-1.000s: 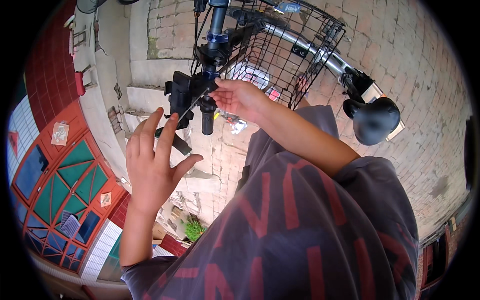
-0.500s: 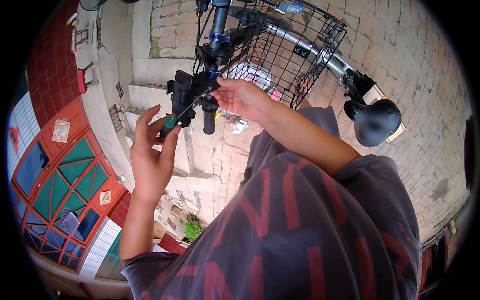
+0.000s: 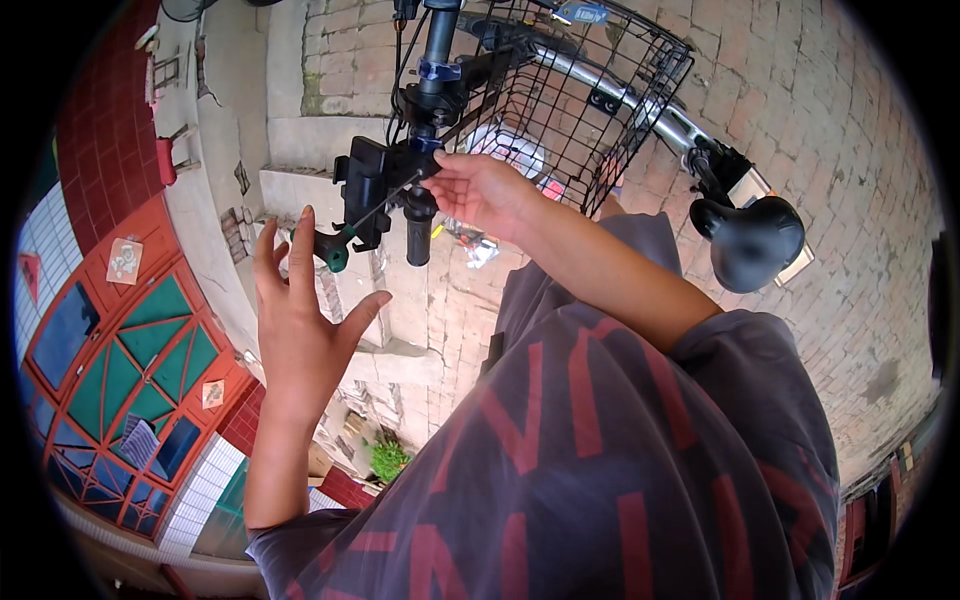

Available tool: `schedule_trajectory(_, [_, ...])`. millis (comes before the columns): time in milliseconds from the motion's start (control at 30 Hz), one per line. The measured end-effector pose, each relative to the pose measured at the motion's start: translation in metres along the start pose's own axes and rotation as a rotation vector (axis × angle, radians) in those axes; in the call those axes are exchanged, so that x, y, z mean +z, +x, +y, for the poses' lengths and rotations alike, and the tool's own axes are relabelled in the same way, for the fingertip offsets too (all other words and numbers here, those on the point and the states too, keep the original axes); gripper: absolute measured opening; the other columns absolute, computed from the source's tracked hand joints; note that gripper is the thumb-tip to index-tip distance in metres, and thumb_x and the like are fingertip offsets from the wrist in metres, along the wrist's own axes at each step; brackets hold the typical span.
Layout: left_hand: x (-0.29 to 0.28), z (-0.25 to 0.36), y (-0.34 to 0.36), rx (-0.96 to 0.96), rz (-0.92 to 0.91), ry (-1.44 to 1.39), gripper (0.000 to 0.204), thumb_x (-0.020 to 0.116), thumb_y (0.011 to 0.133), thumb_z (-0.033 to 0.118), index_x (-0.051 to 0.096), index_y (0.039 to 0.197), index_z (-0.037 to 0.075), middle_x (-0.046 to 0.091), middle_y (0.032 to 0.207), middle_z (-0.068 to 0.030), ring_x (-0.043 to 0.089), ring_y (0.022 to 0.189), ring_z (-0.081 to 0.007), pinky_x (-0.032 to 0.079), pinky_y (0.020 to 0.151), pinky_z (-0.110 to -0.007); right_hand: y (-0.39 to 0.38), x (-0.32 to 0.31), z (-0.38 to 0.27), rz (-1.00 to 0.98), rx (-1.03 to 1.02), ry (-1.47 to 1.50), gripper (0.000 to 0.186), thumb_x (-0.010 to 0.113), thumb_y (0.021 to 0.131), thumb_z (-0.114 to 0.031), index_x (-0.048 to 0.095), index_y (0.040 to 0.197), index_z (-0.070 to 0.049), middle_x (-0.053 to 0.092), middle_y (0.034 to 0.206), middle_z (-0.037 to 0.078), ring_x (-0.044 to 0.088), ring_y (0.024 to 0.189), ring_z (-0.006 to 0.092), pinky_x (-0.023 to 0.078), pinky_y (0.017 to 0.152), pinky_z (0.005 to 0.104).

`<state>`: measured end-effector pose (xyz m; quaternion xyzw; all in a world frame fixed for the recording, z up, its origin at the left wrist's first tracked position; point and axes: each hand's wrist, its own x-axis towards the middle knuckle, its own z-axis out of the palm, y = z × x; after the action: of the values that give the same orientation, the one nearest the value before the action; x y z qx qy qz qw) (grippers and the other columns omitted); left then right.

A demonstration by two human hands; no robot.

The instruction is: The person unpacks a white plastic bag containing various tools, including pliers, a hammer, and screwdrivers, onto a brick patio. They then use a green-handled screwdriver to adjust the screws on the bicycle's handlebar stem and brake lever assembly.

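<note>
A screwdriver with a green and black handle (image 3: 333, 250) slants up to a black phone holder (image 3: 366, 190) on the handlebar (image 3: 437, 45). Its thin shaft reaches the holder's clamp near my right fingertips. My left hand (image 3: 310, 325) is open around the handle, thumb and fingers spread away from it; whether a fingertip still touches it I cannot tell. My right hand (image 3: 488, 195) is closed, thumb and curled fingers pinching the dark clamp beside the bar. Just below, the black handlebar grip (image 3: 419, 240) points toward me.
A black wire basket (image 3: 610, 135) hangs by the handlebar, with a pale round item (image 3: 505, 150) visible through it. The black saddle (image 3: 745, 245) stands at right. A concrete step (image 3: 300, 190) and red-framed door (image 3: 150, 370) lie left. Small tools or packets (image 3: 475, 247) rest below the grip.
My left hand has let go of the screwdriver handle and spread its fingers. The handle has turned and stays up against the holder. My right hand is nearly still.
</note>
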<state>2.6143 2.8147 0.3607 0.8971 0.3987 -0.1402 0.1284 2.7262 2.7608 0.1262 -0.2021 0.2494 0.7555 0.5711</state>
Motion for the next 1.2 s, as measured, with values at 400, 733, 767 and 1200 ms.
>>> schedule_trajectory(400, [0.008, -0.045, 0.026, -0.657, -0.313, -1.123, 0.032, 0.051, 0.099, 0.035, 0.056, 0.116, 0.008, 0.065, 0.078, -0.0039, 0.057, 0.058, -0.0093, 0.046, 0.06, -0.023, -0.002, 0.002, 0.001, 0.017, 0.005, 0.014, 0.017, 0.064, 0.09, -0.022, 0.06, 0.09, -0.005, 0.064, 0.087, 0.008, 0.06, 0.079, 0.0156, 0.051, 0.072, 0.0278])
schedule_trajectory(733, [-0.002, -0.011, 0.01, 0.459, -0.009, 0.343, 0.05, 0.077, 0.076, 0.014, 0.054, 0.119, 0.003, 0.06, 0.108, -0.0097, 0.057, 0.096, -0.0273, 0.045, 0.082, -0.038, -0.003, 0.004, 0.0, 0.039, 0.02, 0.016, 0.017, 0.065, 0.089, -0.021, 0.06, 0.092, -0.005, 0.064, 0.089, 0.009, 0.06, 0.08, 0.0153, 0.051, 0.074, 0.028])
schedule_trajectory(767, [0.0, -0.013, 0.013, 0.458, 0.035, 0.342, 0.038, 0.077, 0.078, 0.014, 0.057, 0.11, 0.003, 0.062, 0.097, -0.0086, 0.06, 0.089, -0.0237, 0.046, 0.077, -0.036, -0.004, 0.004, 0.001, 0.043, 0.025, 0.015, 0.017, 0.065, 0.089, -0.021, 0.06, 0.092, -0.005, 0.064, 0.089, 0.009, 0.06, 0.08, 0.0152, 0.051, 0.074, 0.0281])
schedule_trajectory(1200, [0.006, -0.025, 0.026, -0.574, -0.058, -0.812, 0.054, 0.066, 0.091, 0.031, 0.043, 0.135, 0.008, 0.062, 0.105, -0.0104, 0.061, 0.09, -0.0171, 0.051, 0.07, -0.029, 0.002, -0.002, 0.002, 0.03, 0.028, 0.023, 0.018, 0.066, 0.088, -0.022, 0.06, 0.092, -0.005, 0.064, 0.089, 0.008, 0.061, 0.081, 0.0155, 0.051, 0.074, 0.0282])
